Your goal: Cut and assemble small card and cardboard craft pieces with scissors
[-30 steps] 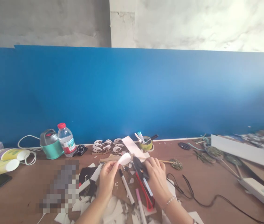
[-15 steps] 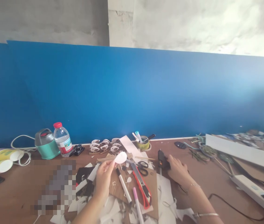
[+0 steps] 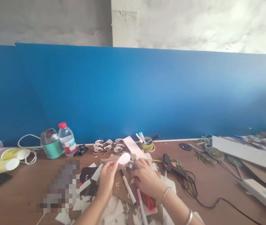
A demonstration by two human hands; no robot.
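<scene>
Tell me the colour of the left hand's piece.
White. The piece in the left hand shows best in the head view.

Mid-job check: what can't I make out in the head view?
In the head view:
Right hand: its own back and fingers hide whether it grips anything.
Red tool: mostly covered by the right hand.
Pink-capped marker: lower end cut off by the bottom edge.
White power strip: one end cut off by the right edge.
Bottle: label print too small to read.
</scene>
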